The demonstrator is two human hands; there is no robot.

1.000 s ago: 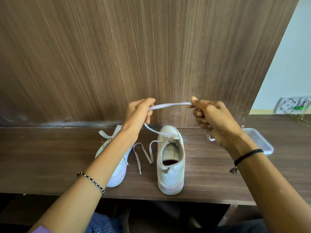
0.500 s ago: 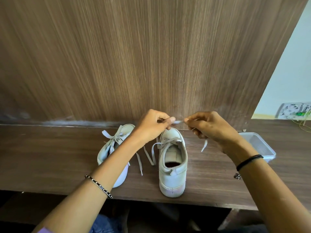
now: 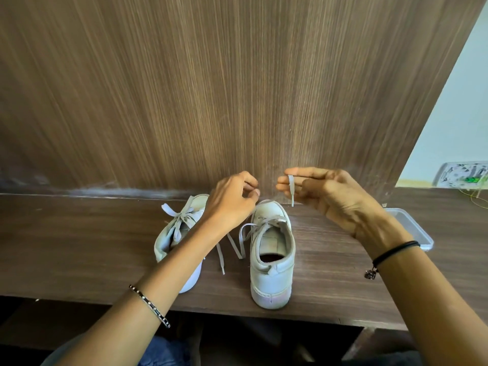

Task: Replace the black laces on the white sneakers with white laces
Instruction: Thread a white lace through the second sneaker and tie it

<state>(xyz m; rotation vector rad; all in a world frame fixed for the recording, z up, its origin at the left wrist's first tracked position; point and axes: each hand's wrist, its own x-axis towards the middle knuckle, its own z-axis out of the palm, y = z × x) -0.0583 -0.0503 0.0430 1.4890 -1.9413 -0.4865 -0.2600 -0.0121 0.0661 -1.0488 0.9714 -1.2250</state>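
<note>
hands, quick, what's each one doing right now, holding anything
left hand: fingers curled, no lace visible in them; cannot tell if it holds anything
right hand: closed, pinching the end of a white lace

White sneakers [image 3: 269,281], white laces [image 3: 266,223] threaded, ends loose

White lace tip [image 3: 291,190] (above sneaker [image 3: 272,278])

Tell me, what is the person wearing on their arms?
No sleeves show on the forearms. By the left hand, the wrist wears a thin black bangle with pale dots. By the right hand, a black cord band with a small dark charm hanging.
</note>
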